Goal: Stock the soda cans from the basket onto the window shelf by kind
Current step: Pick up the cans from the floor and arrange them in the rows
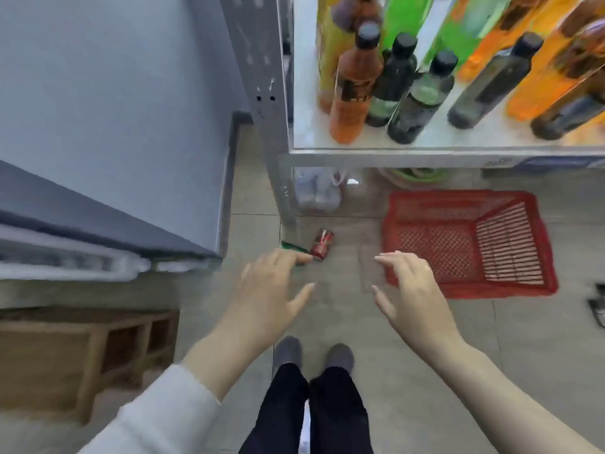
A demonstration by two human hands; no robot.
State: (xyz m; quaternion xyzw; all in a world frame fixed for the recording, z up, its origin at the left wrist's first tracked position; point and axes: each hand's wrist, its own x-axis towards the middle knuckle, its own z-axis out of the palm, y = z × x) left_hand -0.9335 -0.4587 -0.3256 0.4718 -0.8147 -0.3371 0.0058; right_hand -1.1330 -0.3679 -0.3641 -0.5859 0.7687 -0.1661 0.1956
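Red soda can point(322, 245) lies sideways on the floor point(342, 309) mid-frame; left grip point(271, 290) and right grip point(412, 290) both spread open.

Can point(322, 244) on floor point(340, 309), L of basket point(468, 244); bottles point(357, 83) on shelf point(425, 152) above.

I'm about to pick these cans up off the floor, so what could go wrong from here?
1. The red can lies on its side on the floor just past the left hand; a clumsy touch could roll it under the shelf.
2. The green can is partly hidden by that hand's fingers, so it may be missed or knocked.
3. The orange bottle stands near the shelf's front edge above; bumping the shelf could topple it.
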